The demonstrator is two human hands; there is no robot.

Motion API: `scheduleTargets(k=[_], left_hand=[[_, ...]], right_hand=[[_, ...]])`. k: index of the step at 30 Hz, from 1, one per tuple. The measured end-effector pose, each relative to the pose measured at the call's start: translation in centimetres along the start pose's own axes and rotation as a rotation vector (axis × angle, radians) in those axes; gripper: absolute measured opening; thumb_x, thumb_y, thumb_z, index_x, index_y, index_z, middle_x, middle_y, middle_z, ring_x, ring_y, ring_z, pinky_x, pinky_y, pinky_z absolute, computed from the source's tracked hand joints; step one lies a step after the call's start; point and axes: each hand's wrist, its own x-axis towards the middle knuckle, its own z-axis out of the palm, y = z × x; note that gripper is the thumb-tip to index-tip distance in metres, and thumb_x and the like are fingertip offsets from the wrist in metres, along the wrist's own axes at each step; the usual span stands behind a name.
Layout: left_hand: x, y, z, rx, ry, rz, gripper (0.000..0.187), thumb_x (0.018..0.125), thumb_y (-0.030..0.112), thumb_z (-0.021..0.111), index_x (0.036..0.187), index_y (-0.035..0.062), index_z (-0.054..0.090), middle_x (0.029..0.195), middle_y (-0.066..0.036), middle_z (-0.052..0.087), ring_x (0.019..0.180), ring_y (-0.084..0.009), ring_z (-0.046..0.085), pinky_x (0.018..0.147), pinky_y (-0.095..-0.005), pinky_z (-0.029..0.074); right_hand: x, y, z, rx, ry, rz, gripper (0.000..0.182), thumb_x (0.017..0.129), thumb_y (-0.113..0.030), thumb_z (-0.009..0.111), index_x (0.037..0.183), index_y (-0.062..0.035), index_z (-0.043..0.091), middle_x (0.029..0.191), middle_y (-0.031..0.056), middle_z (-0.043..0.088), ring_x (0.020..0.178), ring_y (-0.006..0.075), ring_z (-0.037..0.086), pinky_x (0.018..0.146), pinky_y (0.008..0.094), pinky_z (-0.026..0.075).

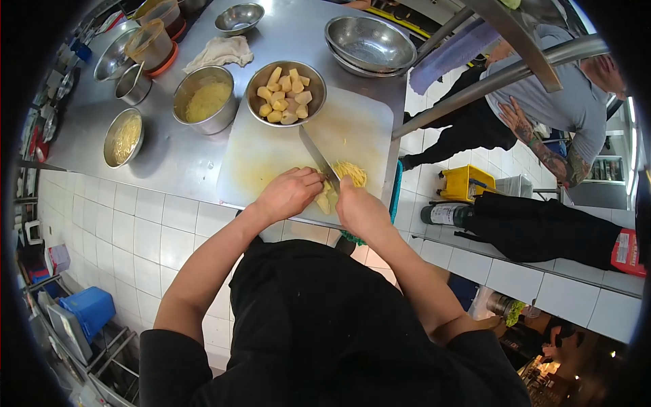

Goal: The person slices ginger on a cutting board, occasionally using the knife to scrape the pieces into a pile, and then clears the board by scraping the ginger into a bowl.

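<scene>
My right hand (361, 209) grips the handle of a kitchen knife (314, 150), whose broad blade points away from me toward the bowl. Curled fingertips of my left hand (290, 193) press on pale yellow root slices (324, 203), likely ginger, right beside the blade. Fine yellow shreds (351, 174) lie heaped on the knife's right side. All this rests on a white cutting board (247, 159) with yellowish stains. At the board's far end stands a steel bowl (252, 102) of peeled root chunks (283, 95). My fingers partly hide the slices.
Left of the board stand a steel pot (229, 114) with yellow shreds and a wrapped bowl (108, 150). Stacked steel bowls (371, 44), a cloth (218, 53) and a small bowl (239, 19) sit farther back. Metal rails (468, 88) and another person (549, 88) are at right.
</scene>
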Motion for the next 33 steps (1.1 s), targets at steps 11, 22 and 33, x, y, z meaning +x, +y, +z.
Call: scheduleTargets(k=[11,22,33], left_hand=[[0.4,-0.3,-0.4,0.007,-0.007,0.036,0.015,0.094,0.009,0.077,0.107,0.0029,0.073,0.118,-0.010,0.075,0.111,-0.0307,0.070,0.098,-0.0425,0.059],[0.5,0.0,-0.9,-0.015,-0.038,0.010,0.014,0.094,0.007,0.077,0.107,0.0019,0.073,0.121,-0.011,0.076,0.109,-0.0319,0.070,0.097,-0.0433,0.060],[0.6,0.1,-0.7,-0.008,-0.035,0.013,0.012,0.094,0.007,0.076,0.105,0.0016,0.073,0.120,-0.011,0.076,0.111,-0.0331,0.071,0.098,-0.0440,0.060]], right_hand=[[-0.3,-0.6,-0.1,0.009,0.017,0.018,0.025,0.103,-0.008,0.056,0.124,0.0055,0.055,0.099,0.0324,0.079,0.095,0.0497,0.080,0.085,0.0615,0.062],[-0.1,-0.7,1.1,-0.004,0.011,0.054,0.026,0.102,-0.008,0.057,0.124,0.0056,0.054,0.100,0.0323,0.079,0.096,0.0497,0.080,0.084,0.0605,0.062],[0.3,0.3,0.9,0.090,-0.004,0.032,0.023,0.105,-0.009,0.052,0.123,0.0048,0.057,0.108,0.0341,0.079,0.101,0.0490,0.080,0.087,0.0621,0.061]])
